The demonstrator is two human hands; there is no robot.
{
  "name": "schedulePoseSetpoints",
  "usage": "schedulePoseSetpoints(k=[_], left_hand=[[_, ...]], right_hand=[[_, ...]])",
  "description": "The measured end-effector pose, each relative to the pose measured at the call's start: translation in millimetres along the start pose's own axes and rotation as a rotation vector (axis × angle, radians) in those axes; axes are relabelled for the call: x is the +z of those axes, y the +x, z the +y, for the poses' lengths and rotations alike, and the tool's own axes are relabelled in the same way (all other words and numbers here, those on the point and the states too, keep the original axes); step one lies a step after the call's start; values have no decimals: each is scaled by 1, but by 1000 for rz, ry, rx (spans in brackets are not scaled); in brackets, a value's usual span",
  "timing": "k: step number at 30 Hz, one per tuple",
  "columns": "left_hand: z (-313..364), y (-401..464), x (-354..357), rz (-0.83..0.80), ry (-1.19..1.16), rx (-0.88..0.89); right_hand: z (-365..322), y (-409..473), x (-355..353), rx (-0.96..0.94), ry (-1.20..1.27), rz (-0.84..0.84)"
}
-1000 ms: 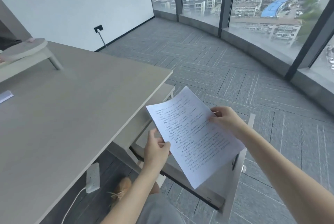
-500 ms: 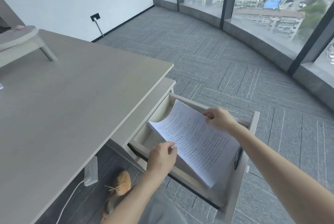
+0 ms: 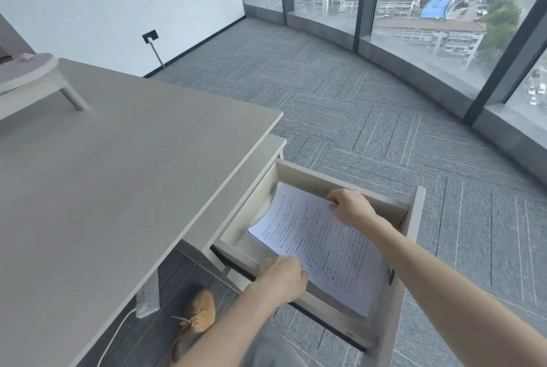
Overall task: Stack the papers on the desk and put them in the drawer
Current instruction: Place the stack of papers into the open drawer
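Observation:
A stack of printed white papers (image 3: 319, 245) lies tilted inside the open pale drawer (image 3: 413, 218) under the right end of the grey desk (image 3: 124, 177). My right hand (image 3: 350, 206) pinches the stack's far edge near the drawer's back wall. My left hand (image 3: 282, 276) holds the near edge at the drawer's front side. The stack's left end curls upward above the drawer floor. The desk top near me carries no papers.
A monitor stand (image 3: 38, 79) sits at the desk's far left. A white power strip (image 3: 148, 298) with a cable hangs under the desk edge, beside a tan shoe (image 3: 198, 313). Grey carpet stretches to the curved windows (image 3: 414, 11) on the right.
Both hands have lowered the paper stack from above the drawer down into it. The view has tilted further down and the drawer's inside shows more fully.

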State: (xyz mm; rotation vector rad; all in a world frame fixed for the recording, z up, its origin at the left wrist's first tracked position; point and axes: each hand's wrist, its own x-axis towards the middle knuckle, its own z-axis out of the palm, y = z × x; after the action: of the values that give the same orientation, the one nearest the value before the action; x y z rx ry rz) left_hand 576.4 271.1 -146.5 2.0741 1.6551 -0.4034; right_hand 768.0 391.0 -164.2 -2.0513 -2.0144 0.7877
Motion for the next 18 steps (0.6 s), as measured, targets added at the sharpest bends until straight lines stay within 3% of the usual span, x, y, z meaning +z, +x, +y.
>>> schedulePoseSetpoints(k=[11,18], left_hand=[[5,20,-4,-333,174,-77],[3,13,-10,-258,160,-49]], right_hand=[[2,-4,5,32,-152,-122],[-3,-12,5,12,-281,-102]])
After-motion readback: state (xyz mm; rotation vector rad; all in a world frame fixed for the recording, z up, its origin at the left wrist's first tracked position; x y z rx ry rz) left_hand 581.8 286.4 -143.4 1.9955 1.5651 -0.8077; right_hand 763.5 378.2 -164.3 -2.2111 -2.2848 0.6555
